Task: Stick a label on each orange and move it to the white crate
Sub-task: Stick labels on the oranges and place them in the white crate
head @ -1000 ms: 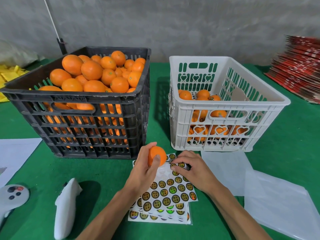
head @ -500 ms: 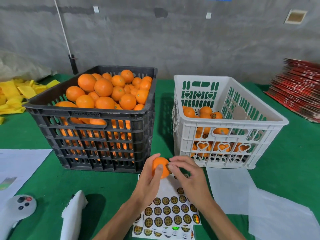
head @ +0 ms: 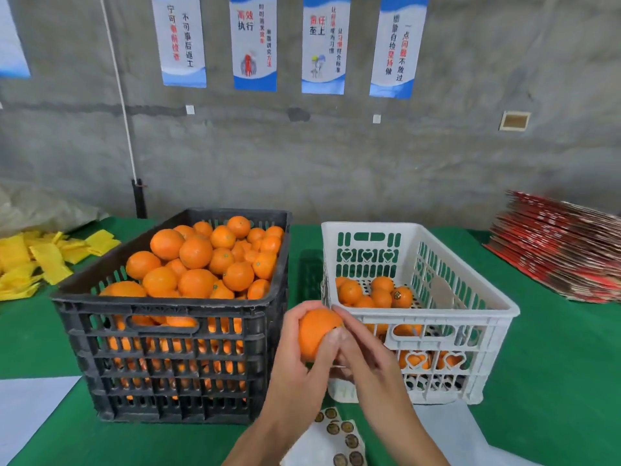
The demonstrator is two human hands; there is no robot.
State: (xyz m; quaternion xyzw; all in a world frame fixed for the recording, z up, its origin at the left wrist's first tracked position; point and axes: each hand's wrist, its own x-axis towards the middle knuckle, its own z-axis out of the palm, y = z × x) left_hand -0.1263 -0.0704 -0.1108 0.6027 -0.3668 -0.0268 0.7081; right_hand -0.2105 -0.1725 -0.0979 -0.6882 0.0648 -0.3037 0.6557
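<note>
Oranges fill your black crate (head: 174, 334) on the left in a heap too deep to count in full, though more than twenty show above its rim, and one more orange (head: 317, 332) sits up in the air in front of you, between the two crates and just at the near corner of the white crate (head: 437, 327). Your left hand (head: 299, 371) wraps that orange from below and from the left, its fingers (head: 327, 348) closed on the peel. Your right hand (head: 366, 361) comes in from the right, thumb and forefinger pinched together against the orange's right side; a dark speck shows at that spot, but you cannot tell whether it is a label. Inside the white crate you can count about seven oranges above the near wall, one of them (head: 401, 297) wearing a round dark label, with more showing through the slots lower down. Two crates stand side by side on the green surface (head: 554, 381), close but apart. Below your wrists lies a white sticker sheet (head: 339, 438) with about six round gold-and-dark labels in view. Four blue-and-white posters (head: 255, 42) hang in a row on the grey wall, a stack of red cards (head: 557, 250) lies at far right, and a pile of yellow pieces (head: 37, 260) at far left.
</note>
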